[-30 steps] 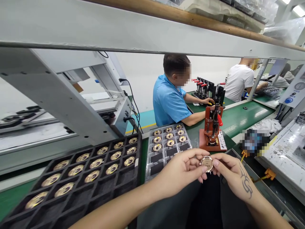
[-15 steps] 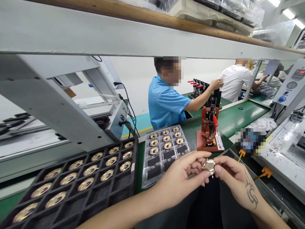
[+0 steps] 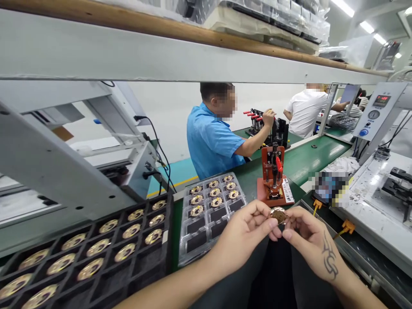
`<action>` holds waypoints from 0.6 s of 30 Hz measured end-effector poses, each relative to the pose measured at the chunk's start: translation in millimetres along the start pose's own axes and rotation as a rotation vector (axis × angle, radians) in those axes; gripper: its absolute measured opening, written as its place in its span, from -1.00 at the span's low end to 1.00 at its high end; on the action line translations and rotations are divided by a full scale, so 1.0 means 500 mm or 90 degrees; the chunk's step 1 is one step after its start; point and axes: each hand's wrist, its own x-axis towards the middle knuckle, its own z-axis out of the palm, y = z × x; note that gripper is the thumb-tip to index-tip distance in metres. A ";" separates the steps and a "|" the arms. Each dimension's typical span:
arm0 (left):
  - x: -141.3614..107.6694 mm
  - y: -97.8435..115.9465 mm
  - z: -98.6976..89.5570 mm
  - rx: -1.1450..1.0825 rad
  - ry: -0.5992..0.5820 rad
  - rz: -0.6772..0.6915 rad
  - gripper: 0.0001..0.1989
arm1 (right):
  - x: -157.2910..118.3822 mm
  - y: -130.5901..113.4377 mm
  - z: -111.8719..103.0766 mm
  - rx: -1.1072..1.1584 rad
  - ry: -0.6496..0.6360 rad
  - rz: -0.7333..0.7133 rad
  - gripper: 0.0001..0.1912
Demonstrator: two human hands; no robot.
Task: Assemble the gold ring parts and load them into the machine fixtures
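Note:
A round gold watch case (image 3: pixel 278 214) is held up in front of me, between both hands. My left hand (image 3: pixel 254 227) pinches its left side with thumb and fingers. On its right edge, my right hand (image 3: pixel 299 227) closes thumb and fingertips. Just beyond the hands stands a red-brown press (image 3: pixel 273 176) with a red handle. To the left, a clear plastic tray (image 3: pixel 185 253) holds several gold round parts in its upper cells. Farther left, a black compartment tray (image 3: pixel 169 214) holds several more gold rings.
A person in a blue shirt (image 3: pixel 209 137) works across the green bench (image 3: pixel 305 163) beside red-handled presses. Another person in white (image 3: pixel 305 111) is farther back. A metal shelf beam (image 3: pixel 161 56) crosses above. At right are a control box (image 3: pixel 380 111) and yellow connectors (image 3: pixel 348 227).
The view has shifted right, so the trays and press sit farther left. The watch case has tilted in my hands, and the blue-shirted person's raised hand has moved.

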 end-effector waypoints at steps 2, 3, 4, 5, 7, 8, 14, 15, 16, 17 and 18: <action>0.003 -0.007 0.013 -0.057 0.002 0.011 -0.63 | -0.003 -0.002 0.000 -0.015 0.009 -0.006 -0.86; 0.004 -0.010 0.018 -0.074 -0.001 0.008 -0.62 | -0.003 -0.005 -0.001 -0.026 0.019 -0.005 -0.87; 0.004 -0.012 0.022 -0.081 -0.008 0.002 -0.62 | -0.003 -0.010 -0.004 -0.036 0.030 -0.001 -0.86; 0.005 -0.014 0.025 -0.079 -0.016 -0.004 -0.62 | -0.003 -0.015 -0.008 -0.046 0.038 0.004 -0.86; 0.005 -0.016 0.026 -0.047 -0.031 -0.007 -0.62 | -0.004 -0.024 -0.019 -0.060 0.045 0.020 -0.84; 0.005 -0.016 0.026 -0.023 -0.036 -0.006 -0.62 | -0.005 -0.027 -0.026 -0.063 0.042 0.027 -0.84; 0.011 0.004 0.030 0.049 -0.042 0.006 -0.59 | -0.013 -0.037 -0.056 -0.019 -0.009 0.071 -0.83; 0.012 0.009 0.034 0.052 -0.049 -0.001 -0.59 | -0.015 -0.038 -0.058 -0.014 -0.013 0.075 -0.83; 0.012 0.013 0.038 0.052 -0.058 -0.010 -0.59 | -0.016 -0.040 -0.061 -0.011 -0.014 0.078 -0.82; 0.012 0.015 0.041 0.048 -0.067 -0.019 -0.58 | -0.016 -0.042 -0.063 -0.011 -0.012 0.078 -0.81; 0.012 0.017 0.044 0.041 -0.075 -0.028 -0.58 | -0.017 -0.044 -0.065 -0.012 -0.009 0.077 -0.81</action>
